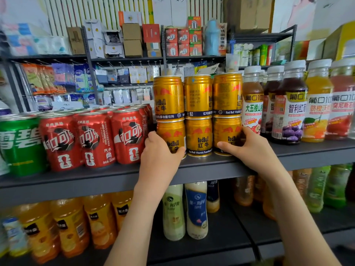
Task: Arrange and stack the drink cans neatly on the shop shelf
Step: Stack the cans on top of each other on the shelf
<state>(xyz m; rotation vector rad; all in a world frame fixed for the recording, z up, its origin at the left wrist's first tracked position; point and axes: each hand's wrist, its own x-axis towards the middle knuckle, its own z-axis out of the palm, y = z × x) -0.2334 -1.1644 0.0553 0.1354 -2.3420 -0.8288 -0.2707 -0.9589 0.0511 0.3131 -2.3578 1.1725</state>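
Gold cans [198,135] clasped between left hand [159,152] and right hand [251,148].

Dark rear rack [124,59] stacked with boxes [132,39]; white radiator [92,10] on wall behind.

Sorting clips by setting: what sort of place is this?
Probably a small shop: gold cans stacked beside red cola cans and juice bottles on a grey shelf, packaged goods hanging behind.
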